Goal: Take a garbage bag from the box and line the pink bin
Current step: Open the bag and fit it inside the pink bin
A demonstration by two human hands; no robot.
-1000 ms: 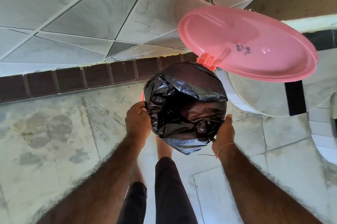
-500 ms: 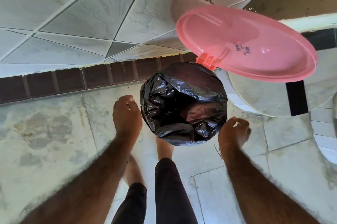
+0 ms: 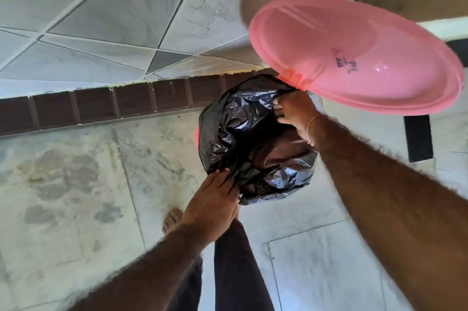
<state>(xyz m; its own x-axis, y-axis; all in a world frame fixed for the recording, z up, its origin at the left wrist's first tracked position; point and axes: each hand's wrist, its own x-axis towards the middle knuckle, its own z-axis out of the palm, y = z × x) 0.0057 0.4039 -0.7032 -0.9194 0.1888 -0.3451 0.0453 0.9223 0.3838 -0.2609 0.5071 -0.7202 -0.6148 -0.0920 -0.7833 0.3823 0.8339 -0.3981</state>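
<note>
Beneath you lies a stained, pale tiled floor (image 3: 63, 184), meeting a grey-veined tiled wall (image 3: 114, 6) above a band of dark brown skirting tiles (image 3: 101, 105). The pink bin's lid (image 3: 354, 57) stands open, hinged up to the right, and overhangs the far side of the bin's mouth just above your right hand. Dark handwriting is on the lid's inner face, too smeared to read. The black garbage bag (image 3: 235, 138) covers the bin's mouth and is folded over its rim; only a sliver of the pink bin (image 3: 197, 134) shows at the bag's left edge. Your right hand (image 3: 295, 114) grips the bag's far edge near the hinge, fingers curled into the plastic. Your left hand (image 3: 212, 199) lies flat, fingers spread, on the near edge. A bare foot (image 3: 172, 222) shows below.
</note>
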